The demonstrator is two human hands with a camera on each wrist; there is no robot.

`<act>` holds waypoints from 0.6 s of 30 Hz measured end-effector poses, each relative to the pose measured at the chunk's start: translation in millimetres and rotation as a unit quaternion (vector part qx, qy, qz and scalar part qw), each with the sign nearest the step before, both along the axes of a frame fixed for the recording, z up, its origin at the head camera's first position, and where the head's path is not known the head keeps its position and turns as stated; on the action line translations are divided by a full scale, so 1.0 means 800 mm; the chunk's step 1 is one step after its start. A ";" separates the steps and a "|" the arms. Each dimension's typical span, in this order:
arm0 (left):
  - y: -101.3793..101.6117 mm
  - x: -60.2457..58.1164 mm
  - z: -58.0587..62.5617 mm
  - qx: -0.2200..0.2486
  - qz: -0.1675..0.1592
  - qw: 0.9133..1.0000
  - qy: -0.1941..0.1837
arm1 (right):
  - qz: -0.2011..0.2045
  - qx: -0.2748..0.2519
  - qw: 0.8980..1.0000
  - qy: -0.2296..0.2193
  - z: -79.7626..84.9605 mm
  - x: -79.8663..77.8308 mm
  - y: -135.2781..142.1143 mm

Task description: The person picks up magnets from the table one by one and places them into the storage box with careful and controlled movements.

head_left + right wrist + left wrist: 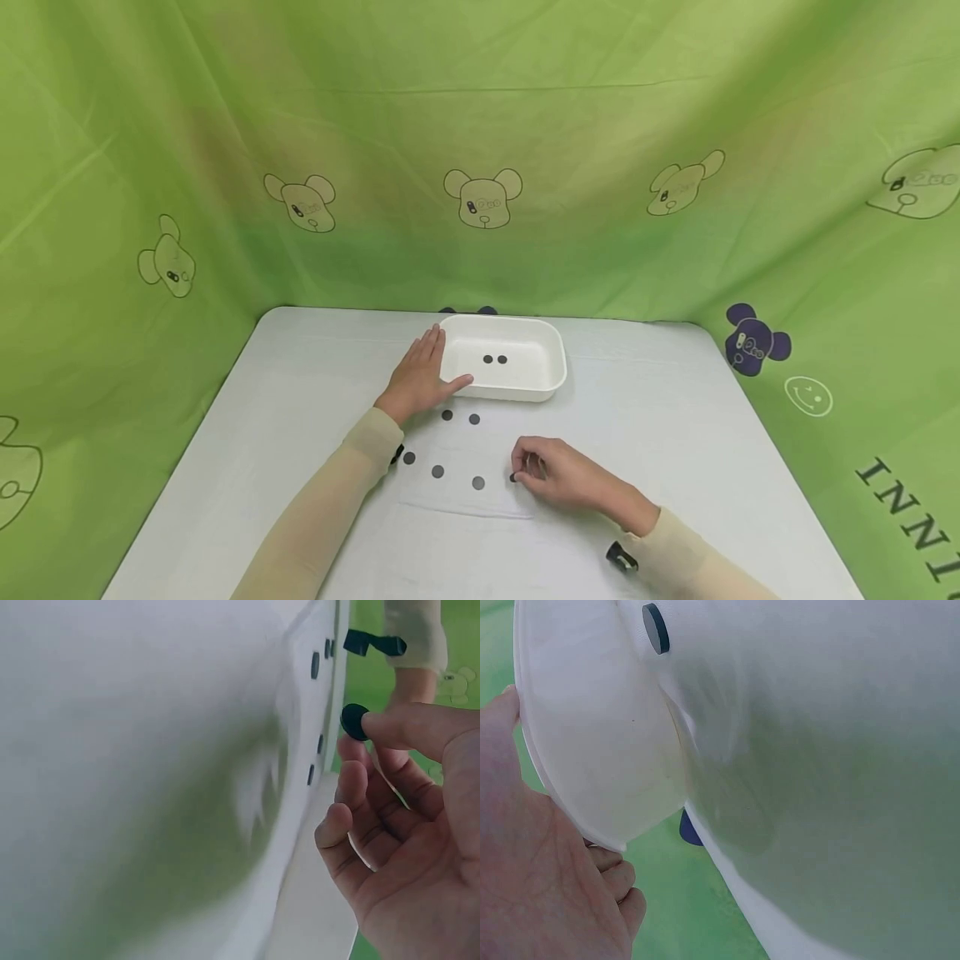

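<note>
1. Head view: nearer me than the white tray (517, 393), my right hand (566, 477) pinches a dark disc (513, 477) at thumb and fingertip.
2. Five loose discs (478, 482) lie before the tray.
3. My left hand (418, 379), fingers straight, thumb apart, touches its left end.
4. Inside: two discs (502, 359).

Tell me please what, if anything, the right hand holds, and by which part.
The right hand pinches a dark disc near its edge.

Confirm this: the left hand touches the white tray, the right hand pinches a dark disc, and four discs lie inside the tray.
The count is wrong: the head view shows two discs inside the white tray, not four. The rest is right: the left hand touches the tray, and the right hand pinches a dark disc.
</note>
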State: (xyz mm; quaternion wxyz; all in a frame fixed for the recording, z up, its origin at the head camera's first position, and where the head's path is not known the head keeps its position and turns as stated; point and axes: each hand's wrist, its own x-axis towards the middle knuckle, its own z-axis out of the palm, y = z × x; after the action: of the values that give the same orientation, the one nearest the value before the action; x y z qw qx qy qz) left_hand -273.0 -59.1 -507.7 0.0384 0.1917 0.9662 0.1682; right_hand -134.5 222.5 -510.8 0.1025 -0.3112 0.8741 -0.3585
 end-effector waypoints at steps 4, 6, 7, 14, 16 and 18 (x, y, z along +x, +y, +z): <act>0.000 0.001 0.001 0.005 0.001 1.000 -0.004 | -0.008 -0.010 1.000 0.002 0.004 -0.012 0.001; 0.001 0.002 0.001 0.008 0.001 1.000 -0.007 | -0.009 -0.018 1.000 0.009 0.006 -0.017 0.003; 0.001 0.002 0.001 0.010 0.002 1.000 -0.009 | -0.011 -0.021 1.000 0.015 0.007 -0.021 0.003; 0.000 0.001 0.001 0.002 0.002 1.000 -0.004 | -0.032 -0.038 0.998 0.036 0.015 -0.045 0.007; 0.000 0.001 0.001 0.001 0.001 1.000 -0.002 | -0.040 -0.040 0.998 0.043 0.018 -0.051 0.008; 0.000 0.001 0.001 0.000 0.000 1.000 -0.002 | -0.045 -0.041 0.997 0.050 0.022 -0.056 0.009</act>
State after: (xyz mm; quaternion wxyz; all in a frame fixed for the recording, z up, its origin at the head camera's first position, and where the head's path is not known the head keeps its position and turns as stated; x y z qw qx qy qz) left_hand -272.3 -59.0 -506.6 0.0404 0.1915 0.9660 0.1689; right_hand -179.6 229.5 -493.2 0.0289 -0.2930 0.8758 -0.3826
